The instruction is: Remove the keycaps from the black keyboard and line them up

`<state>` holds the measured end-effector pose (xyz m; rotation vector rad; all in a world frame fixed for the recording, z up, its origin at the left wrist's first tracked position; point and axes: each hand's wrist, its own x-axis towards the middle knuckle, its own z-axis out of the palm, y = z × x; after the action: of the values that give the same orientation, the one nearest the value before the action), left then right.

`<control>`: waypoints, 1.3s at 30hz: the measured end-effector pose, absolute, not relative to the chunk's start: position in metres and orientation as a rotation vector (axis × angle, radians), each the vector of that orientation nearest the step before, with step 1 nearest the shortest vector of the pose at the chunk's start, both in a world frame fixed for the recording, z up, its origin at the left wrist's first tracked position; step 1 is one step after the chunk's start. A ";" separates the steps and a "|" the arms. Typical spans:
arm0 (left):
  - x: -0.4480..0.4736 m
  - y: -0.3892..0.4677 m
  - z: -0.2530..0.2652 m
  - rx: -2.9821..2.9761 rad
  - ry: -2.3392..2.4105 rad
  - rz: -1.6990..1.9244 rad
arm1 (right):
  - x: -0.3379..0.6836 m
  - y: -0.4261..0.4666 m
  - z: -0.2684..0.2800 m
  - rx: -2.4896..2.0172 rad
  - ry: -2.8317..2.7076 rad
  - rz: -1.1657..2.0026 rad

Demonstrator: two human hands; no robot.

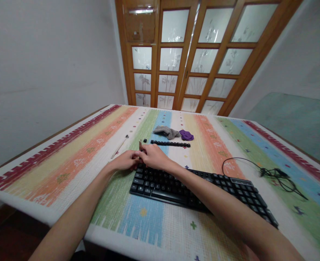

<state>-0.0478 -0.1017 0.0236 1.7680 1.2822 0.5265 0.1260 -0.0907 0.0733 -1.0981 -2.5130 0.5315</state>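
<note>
The black computer keyboard (171, 197) lies aslant on the worktop (138, 224), space bar side toward the person, its far left corner under the hands. The right hand (154, 156) has its fingers closed on a small brownish piece (140, 144) that sticks up at that corner (mostly hidden, so hard to name). The left hand (126, 160) meets it from the other side, fingers curled; whether they grip too, I cannot tell. The right forearm crosses above the keys. Just beyond stand a row of black keycaps (171, 143) and one loose keycap (145, 140). Farther back, a grey cloth (167, 132) touches a purple cloth (186, 135). A slim brush (119, 146) lies left of the keycaps, and a black cable (281, 177) coils at the right
</note>
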 end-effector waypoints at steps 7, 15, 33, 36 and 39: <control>-0.048 -0.101 0.024 1.778 1.265 0.528 | 0.125 -0.092 0.075 -1.106 -2.505 0.615; -0.048 -0.101 0.022 1.769 1.269 0.549 | 0.124 -0.093 0.077 -1.085 -2.460 0.711; -0.045 -0.108 0.034 1.714 1.245 0.436 | 0.132 -0.071 0.058 -1.048 -2.304 1.094; -0.048 -0.106 0.032 1.668 1.278 0.484 | 0.135 -0.067 0.056 -1.023 -2.275 1.135; -0.051 -0.102 0.030 1.628 1.323 0.642 | 0.137 -0.064 0.057 -1.011 -2.231 1.143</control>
<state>-0.0513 -0.1022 0.0296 1.6277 1.3232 0.6418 0.1373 -0.0642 0.0567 -1.0113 -2.2306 1.1429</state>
